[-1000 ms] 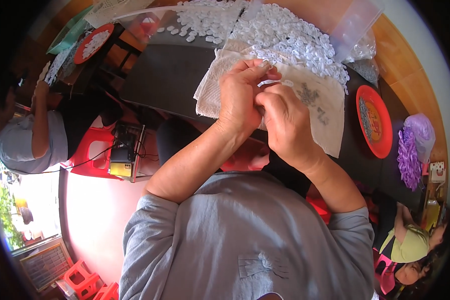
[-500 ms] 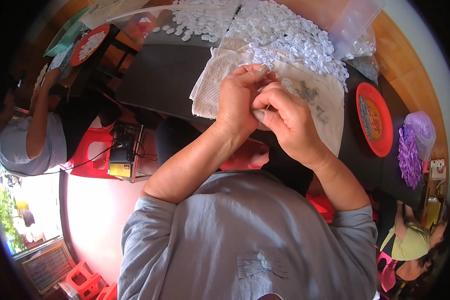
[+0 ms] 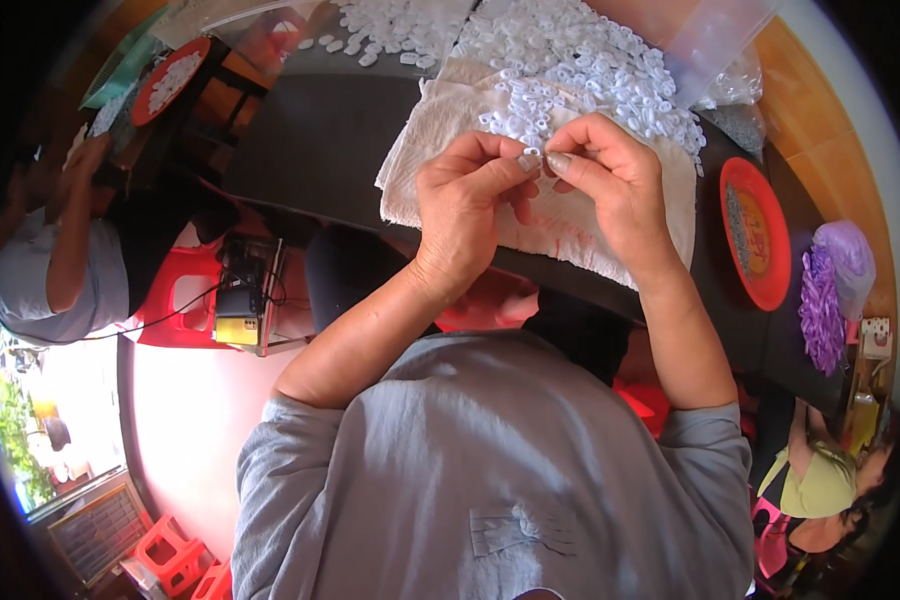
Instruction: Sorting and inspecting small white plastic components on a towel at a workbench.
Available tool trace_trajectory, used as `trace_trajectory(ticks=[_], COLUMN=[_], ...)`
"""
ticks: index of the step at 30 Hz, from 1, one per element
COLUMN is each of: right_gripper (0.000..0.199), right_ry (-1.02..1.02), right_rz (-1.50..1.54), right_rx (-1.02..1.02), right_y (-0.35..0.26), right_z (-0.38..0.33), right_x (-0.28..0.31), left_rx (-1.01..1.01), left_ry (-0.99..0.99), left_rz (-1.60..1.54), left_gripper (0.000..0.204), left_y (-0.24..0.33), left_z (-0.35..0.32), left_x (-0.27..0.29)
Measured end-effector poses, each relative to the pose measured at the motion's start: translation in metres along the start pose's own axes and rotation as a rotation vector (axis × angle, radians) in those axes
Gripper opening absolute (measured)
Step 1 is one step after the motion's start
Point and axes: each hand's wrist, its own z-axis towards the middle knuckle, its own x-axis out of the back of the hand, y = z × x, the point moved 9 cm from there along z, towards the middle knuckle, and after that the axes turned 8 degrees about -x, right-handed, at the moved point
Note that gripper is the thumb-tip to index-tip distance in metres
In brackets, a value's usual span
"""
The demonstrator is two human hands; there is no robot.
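Observation:
Over a cream cloth [image 3: 440,110] on the dark table, both of my hands are held close together, fingertips nearly meeting. My left hand [image 3: 465,200] pinches a small white oval ring piece [image 3: 532,152] between thumb and forefinger. Beside it, the thumb and forefinger of my right hand [image 3: 620,185] are pressed together in a pinch; what they hold, if anything, is too small to make out. A small cluster of loose white ring pieces [image 3: 522,108] lies on the cloth just beyond my fingers. The heap of white pieces [image 3: 570,50] spreads behind it.
More white pieces [image 3: 400,30] lie at the far left of the table [image 3: 310,140]. To the right stands a red plate [image 3: 775,250] with small grey parts, near purple strips [image 3: 820,310] and a purple bag [image 3: 843,255]. A co-worker [image 3: 60,250] sits at the left, another person [image 3: 815,480] at the lower right.
My right hand has moved up and to the right, and its fingers now meet my left fingertips. The white ring piece shows in my left pinch. The dark bits on the cloth are now hidden.

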Motion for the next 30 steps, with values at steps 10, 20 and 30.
trace_trajectory(ticks=[10,20,30], right_gripper=[0.01,0.018,0.015], right_ry=[-0.036,0.057,0.099], right_rz=[0.014,-0.2,-0.334], right_rx=[0.005,0.234,0.347], right_y=[0.004,-0.012,-0.025], right_z=[0.0,-0.006,-0.013], right_x=[-0.002,0.001,0.0], left_rx=[0.012,0.007,0.001], left_ry=[-0.03,-0.018,-0.026], left_rz=[0.03,0.034,0.068], left_gripper=[0.009,0.008,0.008], left_y=[-0.001,-0.003,-0.003], left_z=[0.001,0.0,0.0], left_x=[0.0,-0.003,-0.003])
